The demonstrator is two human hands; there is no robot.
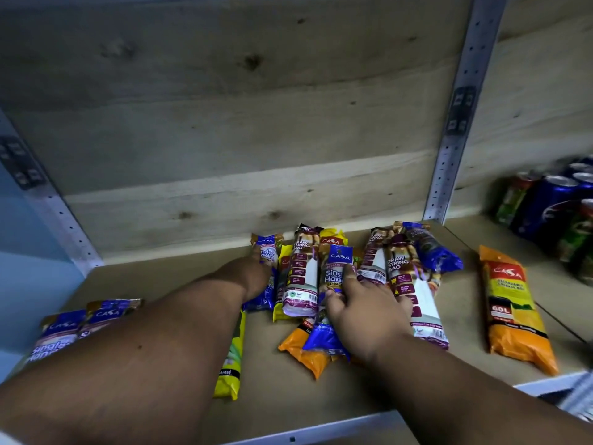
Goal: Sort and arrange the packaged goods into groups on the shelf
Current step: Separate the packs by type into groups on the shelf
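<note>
Several packs of garbage bags lie jumbled on the wooden shelf (154,284). My left hand (255,277) reaches to the back and grips a blue single-handle pack (268,252). My right hand (365,311) closes on another blue single-handle pack (333,277) at the pile's middle. White-and-maroon draw-string packs (301,274) (410,284) lie beside them. Two more blue packs (73,329) sit at the left edge. An orange pack (513,309) lies alone at the right, another orange one (305,351) under the pile. A yellow pack (231,367) is partly hidden by my left forearm.
Drink cans (558,207) stand on the adjoining shelf at the right, past a metal upright (449,155). A plank wall (256,123) closes the back. Another upright (57,216) stands at the left. The shelf's metal front lip (321,431) runs below my arms.
</note>
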